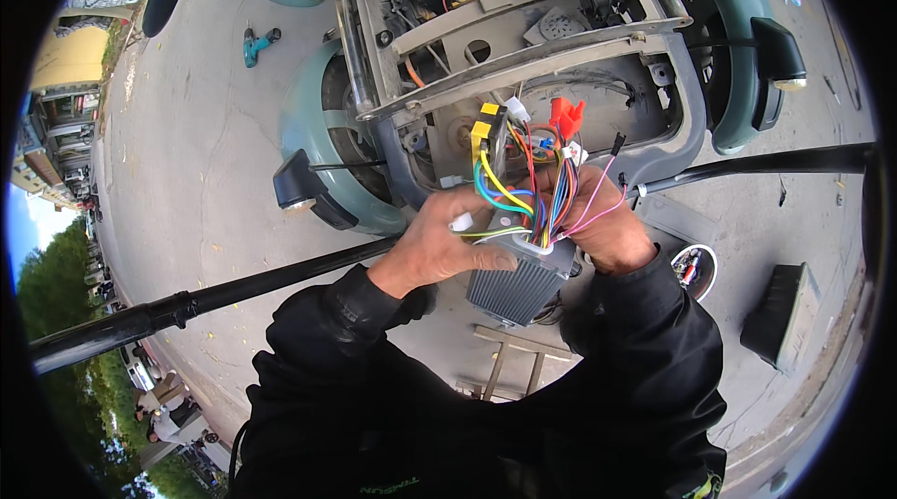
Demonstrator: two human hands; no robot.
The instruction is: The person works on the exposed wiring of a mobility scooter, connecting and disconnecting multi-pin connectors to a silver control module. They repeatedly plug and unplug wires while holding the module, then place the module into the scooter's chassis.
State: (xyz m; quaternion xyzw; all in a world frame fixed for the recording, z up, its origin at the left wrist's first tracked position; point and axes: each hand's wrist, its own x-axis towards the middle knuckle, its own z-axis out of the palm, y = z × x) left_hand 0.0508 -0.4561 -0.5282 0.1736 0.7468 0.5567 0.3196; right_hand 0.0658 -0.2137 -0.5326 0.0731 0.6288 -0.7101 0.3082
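Note:
I hold a grey finned metal controller box (514,289) in front of me. My left hand (444,242) is closed on its upper left side, thumb across the top. My right hand (603,223) is closed around the right side, fingers partly hidden behind the wires. A bundle of coloured wires (551,195) rises from the box to white plugs, a red connector (567,116) and a yellow-and-black terminal block (486,133), over the open frame of a teal vehicle (304,116).
Black bars (271,277) cross low at both sides. On the pavement lie a teal drill (257,49), a bucket of small parts (701,273), a black tray (775,317) and a metal stand (519,345). People (163,410) are at the far lower left.

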